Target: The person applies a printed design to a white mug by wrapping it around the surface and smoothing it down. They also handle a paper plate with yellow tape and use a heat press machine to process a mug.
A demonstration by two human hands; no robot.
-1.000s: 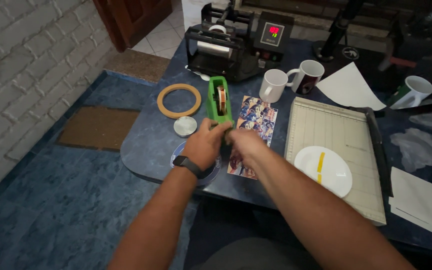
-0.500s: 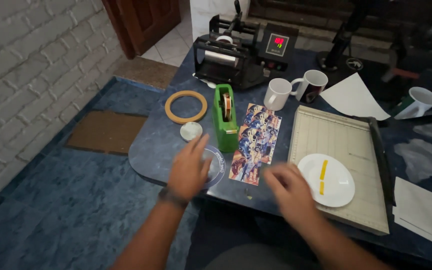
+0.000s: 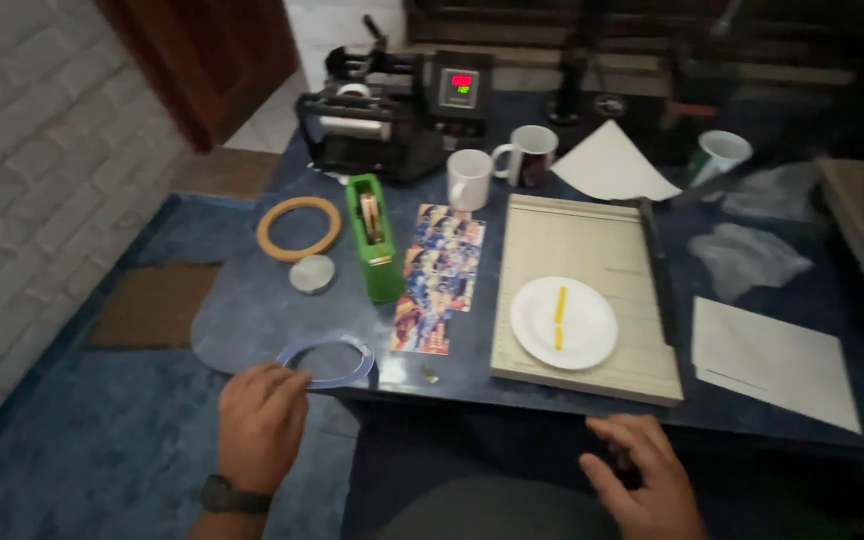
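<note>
two hands low at the near edge of the worktop (image 3: 252, 320). left hand (image 3: 260, 425), wristwatch (image 3: 229, 496) on the wrist, fingers (image 3: 287, 385) loosely curled and half spread, tips just touching the near rim of a clear blue-tinted tape ring (image 3: 327, 360) lying flat at the worktop's edge; nothing clasped. right hand (image 3: 642, 475) below the worktop's front edge, fingers slack and slightly apart, holding nothing, well apart from the ring.

just right of the ring, a small dark scrap (image 3: 430, 375), too small to tell what. beyond it, a colourful printed strip (image 3: 440, 275) lying flat, touching the side of a green tape dispenser (image 3: 375, 235) with a roll inside. left of the dispenser, a small round grey disc (image 3: 311, 274) and, farther back, a tan ring (image 3: 299, 227). right of the strip, a beige paper cutter (image 3: 592, 245) with a black arm along its right side, bearing a white plate (image 3: 592, 345) with two yellow bits (image 3: 558, 312) on it. behind, a white mug (image 3: 469, 178) just beside a dark-lined mug (image 3: 529, 153), a black mug press (image 3: 382, 110) with a lit red display, a white sheet (image 3: 612, 165), another mug (image 3: 722, 155) farther right. at the right, more white paper (image 3: 772, 360) flat on the worktop. below left, blue carpet (image 3: 72, 440) and a brown mat (image 3: 147, 305), brick wall (image 3: 22, 150) beside.
</note>
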